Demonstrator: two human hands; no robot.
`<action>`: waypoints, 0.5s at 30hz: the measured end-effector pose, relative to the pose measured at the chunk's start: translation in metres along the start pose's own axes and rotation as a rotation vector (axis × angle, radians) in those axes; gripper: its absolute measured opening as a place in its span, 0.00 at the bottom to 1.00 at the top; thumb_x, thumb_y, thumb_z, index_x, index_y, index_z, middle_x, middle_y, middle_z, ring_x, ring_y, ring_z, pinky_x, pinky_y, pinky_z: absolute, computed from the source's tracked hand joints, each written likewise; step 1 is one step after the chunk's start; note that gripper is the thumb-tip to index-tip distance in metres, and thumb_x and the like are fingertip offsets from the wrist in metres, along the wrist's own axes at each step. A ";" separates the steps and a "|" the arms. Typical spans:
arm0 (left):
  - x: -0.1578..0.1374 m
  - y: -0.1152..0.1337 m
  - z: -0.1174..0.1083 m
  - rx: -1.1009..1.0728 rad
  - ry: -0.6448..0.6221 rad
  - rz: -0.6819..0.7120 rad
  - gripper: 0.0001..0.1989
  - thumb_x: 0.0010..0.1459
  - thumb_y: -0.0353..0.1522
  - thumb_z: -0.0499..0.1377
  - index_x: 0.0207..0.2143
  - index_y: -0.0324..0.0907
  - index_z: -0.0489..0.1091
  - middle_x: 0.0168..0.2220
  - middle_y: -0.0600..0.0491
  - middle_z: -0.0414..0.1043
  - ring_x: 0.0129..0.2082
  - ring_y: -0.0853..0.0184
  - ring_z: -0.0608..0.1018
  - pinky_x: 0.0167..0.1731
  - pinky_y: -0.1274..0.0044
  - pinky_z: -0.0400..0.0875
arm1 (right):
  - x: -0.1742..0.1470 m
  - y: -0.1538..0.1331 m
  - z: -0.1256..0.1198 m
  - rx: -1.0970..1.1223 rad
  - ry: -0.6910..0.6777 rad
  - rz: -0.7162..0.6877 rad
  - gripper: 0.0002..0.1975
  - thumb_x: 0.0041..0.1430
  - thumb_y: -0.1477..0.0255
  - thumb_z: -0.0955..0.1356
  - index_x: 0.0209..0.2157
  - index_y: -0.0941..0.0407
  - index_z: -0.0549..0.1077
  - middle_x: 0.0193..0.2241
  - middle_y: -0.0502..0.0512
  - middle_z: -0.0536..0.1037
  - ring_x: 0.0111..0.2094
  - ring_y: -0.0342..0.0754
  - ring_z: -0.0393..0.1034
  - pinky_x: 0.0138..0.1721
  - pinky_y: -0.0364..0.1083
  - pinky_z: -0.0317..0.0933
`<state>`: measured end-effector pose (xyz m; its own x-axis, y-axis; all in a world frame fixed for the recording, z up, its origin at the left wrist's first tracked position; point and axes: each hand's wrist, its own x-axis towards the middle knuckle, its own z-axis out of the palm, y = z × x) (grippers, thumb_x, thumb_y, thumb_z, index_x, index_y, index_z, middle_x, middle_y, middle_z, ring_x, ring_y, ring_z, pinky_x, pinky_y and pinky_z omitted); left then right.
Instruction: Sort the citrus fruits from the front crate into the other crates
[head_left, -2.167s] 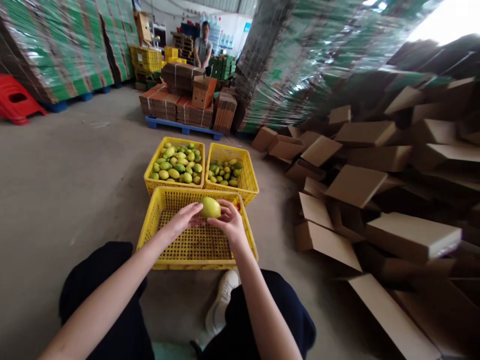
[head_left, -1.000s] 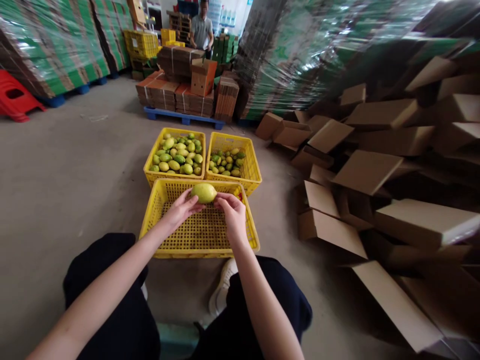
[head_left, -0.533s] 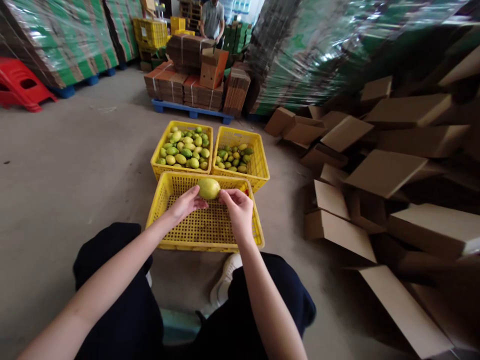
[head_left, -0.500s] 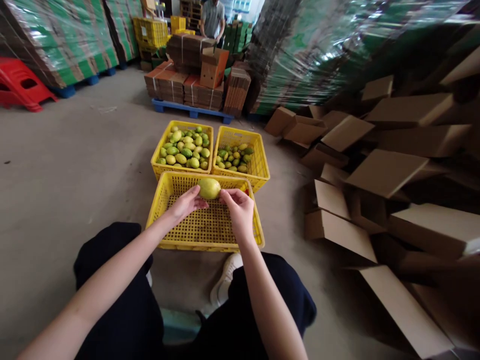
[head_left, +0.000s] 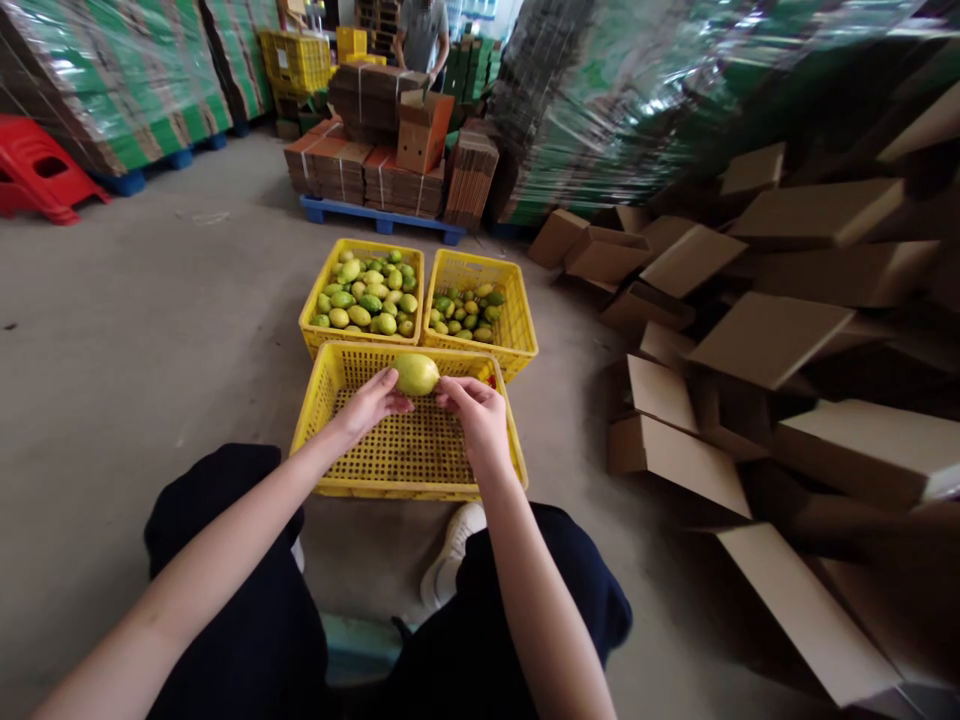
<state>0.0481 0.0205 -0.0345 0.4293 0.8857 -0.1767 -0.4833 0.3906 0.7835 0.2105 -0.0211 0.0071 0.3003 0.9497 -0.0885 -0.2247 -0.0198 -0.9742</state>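
Observation:
A yellow-green lemon (head_left: pixel 417 375) is held lengthwise over the front yellow crate (head_left: pixel 397 491). My left hand (head_left: pixel 373 402) is closed on its left end, with the thumb on the near side. The fingertips of my right hand (head_left: pixel 480 412) pinch its pointed right end. Below my hands the perforated floor of the crate shows. A small red object (head_left: pixel 492 381), too small to name, is partly hidden behind my right hand. Behind stand a left yellow crate (head_left: pixel 308 312), heaped with green and yellow lemons, and a right yellow crate (head_left: pixel 521 305) with fewer lemons.
Open cardboard boxes (head_left: pixel 772 340) lie piled along the right. Flattened cartons (head_left: pixel 330 165) sit on a blue pallet (head_left: pixel 384 222) ahead, with a person (head_left: pixel 422 45) behind them. A red stool (head_left: pixel 46 170) stands at left, near wrapped pallet loads (head_left: pixel 127 80).
The camera view has shifted very slightly. Both hands keep hold of the lemon in nearly the same place over the front crate.

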 end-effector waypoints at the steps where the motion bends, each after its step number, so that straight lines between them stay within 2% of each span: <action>1: 0.000 0.001 0.000 0.009 -0.002 0.009 0.15 0.56 0.39 0.67 0.39 0.38 0.72 0.32 0.51 0.78 0.28 0.67 0.78 0.36 0.73 0.74 | 0.001 0.001 -0.001 0.032 -0.009 0.022 0.11 0.41 0.63 0.76 0.22 0.56 0.78 0.19 0.49 0.76 0.23 0.42 0.66 0.32 0.45 0.62; 15: -0.001 -0.001 -0.001 -0.022 -0.023 0.009 0.16 0.54 0.40 0.68 0.37 0.37 0.72 0.30 0.50 0.78 0.28 0.67 0.79 0.33 0.75 0.74 | -0.001 -0.001 0.002 0.138 -0.036 0.074 0.14 0.36 0.62 0.79 0.19 0.57 0.78 0.19 0.49 0.76 0.23 0.41 0.66 0.30 0.44 0.61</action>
<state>0.0472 0.0200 -0.0355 0.4422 0.8834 -0.1553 -0.5037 0.3879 0.7719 0.2083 -0.0209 0.0086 0.2454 0.9579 -0.1488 -0.3707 -0.0491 -0.9274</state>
